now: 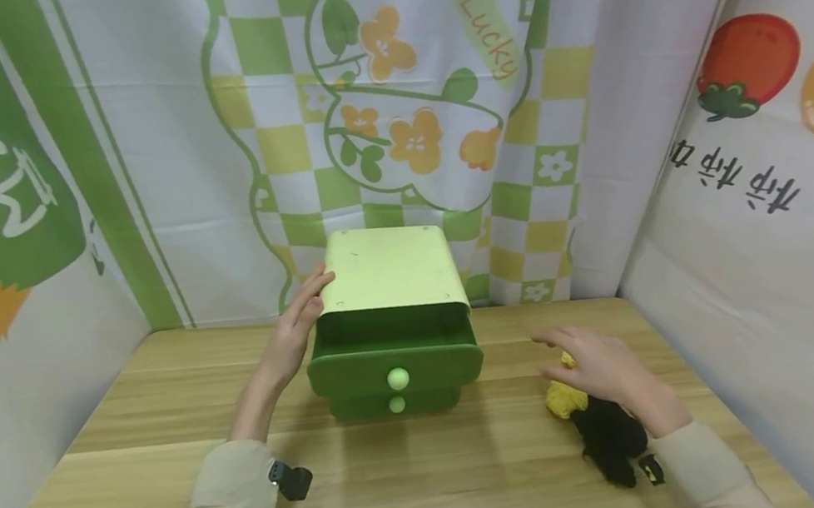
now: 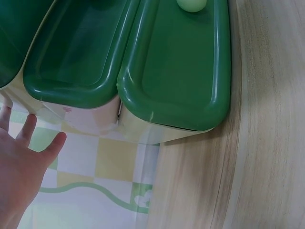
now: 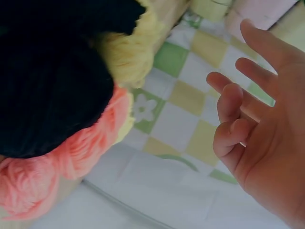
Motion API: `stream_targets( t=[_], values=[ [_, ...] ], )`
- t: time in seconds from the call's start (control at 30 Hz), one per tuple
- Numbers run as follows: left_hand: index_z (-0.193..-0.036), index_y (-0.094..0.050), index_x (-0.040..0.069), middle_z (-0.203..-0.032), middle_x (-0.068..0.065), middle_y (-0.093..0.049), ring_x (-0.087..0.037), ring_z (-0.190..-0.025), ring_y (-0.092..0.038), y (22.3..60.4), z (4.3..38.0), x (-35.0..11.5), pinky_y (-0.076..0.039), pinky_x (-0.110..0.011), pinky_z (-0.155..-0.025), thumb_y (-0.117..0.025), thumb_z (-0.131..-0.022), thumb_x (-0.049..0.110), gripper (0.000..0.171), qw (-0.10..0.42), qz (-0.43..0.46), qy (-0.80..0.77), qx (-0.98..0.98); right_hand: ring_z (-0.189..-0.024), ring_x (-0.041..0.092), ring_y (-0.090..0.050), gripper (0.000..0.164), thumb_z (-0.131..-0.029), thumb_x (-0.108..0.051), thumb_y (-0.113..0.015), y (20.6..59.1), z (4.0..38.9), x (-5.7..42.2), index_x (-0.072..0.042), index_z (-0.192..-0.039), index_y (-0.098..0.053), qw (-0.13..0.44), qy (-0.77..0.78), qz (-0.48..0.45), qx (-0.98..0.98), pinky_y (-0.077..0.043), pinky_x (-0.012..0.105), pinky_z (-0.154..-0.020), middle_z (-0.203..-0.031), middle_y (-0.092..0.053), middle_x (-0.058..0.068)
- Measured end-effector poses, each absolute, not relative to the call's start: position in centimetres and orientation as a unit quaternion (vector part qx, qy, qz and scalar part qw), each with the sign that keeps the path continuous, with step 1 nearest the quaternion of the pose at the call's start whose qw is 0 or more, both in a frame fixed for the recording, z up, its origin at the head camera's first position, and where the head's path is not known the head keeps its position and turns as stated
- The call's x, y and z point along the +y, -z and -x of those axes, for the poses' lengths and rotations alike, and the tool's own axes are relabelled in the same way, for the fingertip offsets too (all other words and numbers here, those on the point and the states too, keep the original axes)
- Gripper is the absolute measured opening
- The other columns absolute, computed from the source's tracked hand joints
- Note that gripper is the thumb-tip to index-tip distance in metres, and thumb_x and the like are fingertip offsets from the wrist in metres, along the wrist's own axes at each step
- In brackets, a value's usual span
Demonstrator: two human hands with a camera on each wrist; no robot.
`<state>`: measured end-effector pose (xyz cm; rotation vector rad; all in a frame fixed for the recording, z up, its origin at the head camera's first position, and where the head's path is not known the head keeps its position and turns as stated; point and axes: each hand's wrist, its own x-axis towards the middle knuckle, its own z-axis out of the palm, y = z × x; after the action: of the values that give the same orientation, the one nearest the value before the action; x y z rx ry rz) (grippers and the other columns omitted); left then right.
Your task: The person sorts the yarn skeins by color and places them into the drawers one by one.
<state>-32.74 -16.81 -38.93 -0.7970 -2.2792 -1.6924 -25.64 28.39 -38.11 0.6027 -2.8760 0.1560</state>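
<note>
In the head view, the left hand lays its straight fingers against the left side of the box, whose upper drawer is pulled out. The left wrist view shows these fingers spread, grasping nothing. From the head, the right hand seems to cover partly the black yarn and yellow yarn on the table; the right wrist view shows it apart from them, released, fingers loosely bent. Only there appears pink yarn, touching the black.

Diffuse light, soft shadows on table, dimmer wrist views
</note>
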Motion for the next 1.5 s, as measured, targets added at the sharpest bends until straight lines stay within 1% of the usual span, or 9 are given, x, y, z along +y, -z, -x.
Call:
stream_targets(
  t=[0.17,0.4,0.53,0.67,0.77,0.93,1.07,1.23,1.5],
  values=[
    [-0.156,-0.031,0.018,-0.169,-0.003,-0.008,-0.027,-0.155,-0.001,39.0,32.8,-16.8,-0.005,-0.072,-0.116,-0.029,-0.109,0.025,0.048,0.094,0.271,0.575,-0.766,-0.108,0.033,-0.066,0.065,-0.091,-0.059,-0.062,38.6,25.9,29.3,-0.017,-0.14,-0.056,0.058,-0.05,-0.194,-0.978,-0.054,0.055,-0.081,-0.138,-0.06,0.011],
    [-0.155,-0.033,0.028,-0.169,0.005,-0.009,-0.021,-0.155,-0.003,39.0,32.7,-16.8,-0.008,-0.071,-0.117,-0.029,-0.109,0.034,0.046,0.099,0.273,0.567,-0.771,-0.095,0.023,-0.068,0.067,-0.089,-0.054,-0.068,39.2,26.3,29.7,-0.017,-0.143,-0.053,0.016,-0.056,-0.184,-0.981,-0.053,0.049,-0.069,-0.136,-0.059,0.01],
    [-0.155,-0.033,0.029,-0.168,0.007,-0.01,-0.022,-0.156,-0.003,39.0,32.6,-16.9,-0.008,-0.072,-0.116,-0.03,-0.109,0.035,0.047,0.101,0.278,0.566,-0.77,-0.107,0.027,-0.066,0.066,-0.087,-0.051,-0.071,39.5,26.4,29.8,-0.017,-0.141,-0.054,0.008,-0.052,-0.177,-0.983,-0.054,0.052,-0.075,-0.137,-0.06,0.009],
    [-0.154,-0.034,0.03,-0.168,0.009,-0.011,-0.022,-0.155,-0.004,38.8,32.6,-16.9,-0.008,-0.071,-0.117,-0.03,-0.109,0.034,0.046,0.1,0.271,0.566,-0.772,-0.107,0.027,-0.065,0.067,-0.085,-0.051,-0.073,39.9,26.3,29.9,-0.016,-0.14,-0.055,-0.014,-0.059,-0.16,-0.985,-0.054,0.053,-0.074,-0.135,-0.062,0.008],
    [-0.155,-0.033,0.025,-0.168,0.006,-0.01,-0.024,-0.155,-0.003,38.4,32.4,-16.7,-0.008,-0.071,-0.117,-0.03,-0.109,0.03,0.046,0.091,0.269,0.568,-0.773,-0.102,0.024,-0.066,0.068,-0.083,-0.051,-0.074,40.4,26.2,30.1,-0.015,-0.138,-0.057,-0.027,-0.058,-0.152,-0.986,-0.054,0.051,-0.072,-0.126,-0.066,0.008],
    [-0.156,-0.03,0.017,-0.169,-0.001,-0.008,-0.028,-0.155,0.0,38.0,31.9,-16.5,-0.006,-0.071,-0.117,-0.029,-0.109,0.026,0.048,0.085,0.272,0.572,-0.769,-0.096,0.022,-0.065,0.071,-0.08,-0.053,-0.077,40.8,26.2,30.4,-0.013,-0.136,-0.059,-0.035,-0.045,-0.139,-0.989,-0.054,0.045,-0.068,-0.116,-0.068,0.008],
    [-0.156,-0.032,0.023,-0.168,0.006,-0.009,-0.024,-0.156,-0.001,38.6,32.3,-16.8,-0.007,-0.071,-0.117,-0.029,-0.109,0.029,0.047,0.095,0.267,0.567,-0.773,-0.095,0.021,-0.067,0.069,-0.078,-0.054,-0.078,41.0,26.4,30.3,-0.014,-0.132,-0.062,-0.044,-0.048,-0.132,-0.989,-0.054,0.044,-0.068,-0.111,-0.07,0.004],
    [-0.155,-0.033,0.03,-0.167,0.013,-0.011,-0.022,-0.156,-0.002,39.2,32.8,-17.0,-0.007,-0.072,-0.116,-0.03,-0.109,0.035,0.046,0.097,0.271,0.567,-0.772,-0.098,0.028,-0.068,0.059,-0.076,-0.052,-0.08,41.3,26.3,30.1,-0.019,-0.123,-0.068,-0.045,-0.049,-0.131,-0.989,-0.053,0.053,-0.071,-0.112,-0.072,0.002],
    [-0.155,-0.033,0.029,-0.167,0.012,-0.01,-0.023,-0.155,-0.003,39.2,32.9,-16.9,-0.007,-0.072,-0.116,-0.03,-0.109,0.033,0.046,0.099,0.274,0.568,-0.77,-0.103,0.034,-0.068,0.054,-0.073,-0.048,-0.081,42.1,26.2,30.2,-0.02,-0.117,-0.071,-0.029,-0.043,-0.124,-0.991,-0.052,0.057,-0.073,-0.116,-0.073,0.005]
  ],
)
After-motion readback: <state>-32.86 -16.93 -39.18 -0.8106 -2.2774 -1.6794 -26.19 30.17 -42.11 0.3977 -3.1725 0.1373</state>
